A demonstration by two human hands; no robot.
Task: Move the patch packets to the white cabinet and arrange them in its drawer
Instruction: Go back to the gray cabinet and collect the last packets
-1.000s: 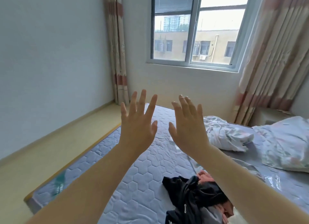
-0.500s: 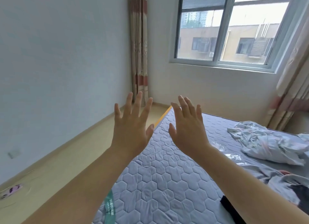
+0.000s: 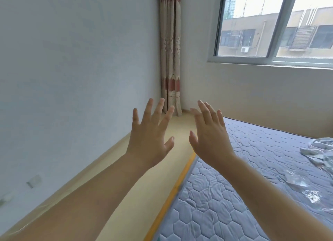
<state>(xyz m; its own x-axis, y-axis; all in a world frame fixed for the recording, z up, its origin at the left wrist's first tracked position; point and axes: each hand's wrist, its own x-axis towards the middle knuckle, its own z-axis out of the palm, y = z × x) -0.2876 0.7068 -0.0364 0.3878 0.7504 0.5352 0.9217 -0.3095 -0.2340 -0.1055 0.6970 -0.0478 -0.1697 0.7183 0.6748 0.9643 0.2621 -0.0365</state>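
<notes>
Above the near-left edge of the mattress (image 3: 270, 147), the left hand (image 3: 149, 143) and right hand (image 3: 210, 141) are raised side by side, apart, backs toward the camera. Fingers on both are straight and spread; neither grasps anything. The left hand is over the floor (image 3: 144, 204) beside the mattress, and the right is over the mattress's left edge.

Cut off or unclear:
- Both forearms run out of the bottom edge.
- Crumpled bedding (image 3: 320, 150) on the mattress's right side is clipped by the frame edge.
- Two shiny packets (image 3: 295, 182) lie flat on the mattress just nearer than that bedding. They are blurred, so I cannot tell whether they are the patch packets or read any print.
- A small wall plate (image 3: 33, 181) sits low on the wall (image 3: 72, 60) left of the mattress, with its detail smeared.

Surface and room:
- The mattress is bare, grey-blue with hexagon quilting, and has an orange-yellow trim along its left side.
- The floor is a pale yellow strip between the mattress and the wall.
- A striped curtain (image 3: 170, 51) hangs in the corner beyond the mattress's far-left corner.
- A window (image 3: 252, 24) is above the mattress's far side, with buildings outside.
</notes>
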